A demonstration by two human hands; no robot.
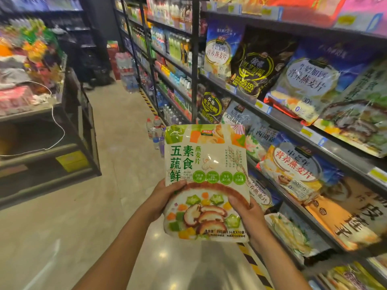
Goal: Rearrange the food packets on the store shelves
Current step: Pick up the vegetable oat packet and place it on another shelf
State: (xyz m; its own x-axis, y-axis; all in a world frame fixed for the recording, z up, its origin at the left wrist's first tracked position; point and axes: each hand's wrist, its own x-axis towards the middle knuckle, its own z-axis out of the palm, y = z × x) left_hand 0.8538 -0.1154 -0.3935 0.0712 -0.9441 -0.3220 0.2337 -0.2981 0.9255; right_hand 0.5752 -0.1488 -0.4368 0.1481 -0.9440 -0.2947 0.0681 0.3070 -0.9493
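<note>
I hold a white and green oatmeal packet (206,164) upright in front of me, over the aisle floor. It shows vegetables and mushroom slices. My left hand (165,197) grips its lower left edge, thumb on the front. My right hand (245,210) grips its lower right edge. To the right, dark store shelves (278,120) carry similar large packets: a blue oatmeal packet (307,84), a black sesame packet (259,65) and an orange and white packet (291,168).
A yellow and black striped line (251,262) runs along the shelf base. Water bottles (155,130) stand on the floor ahead. Drink shelves (171,49) continue down the aisle. A display stand (52,126) with goods and a white cable is on the left.
</note>
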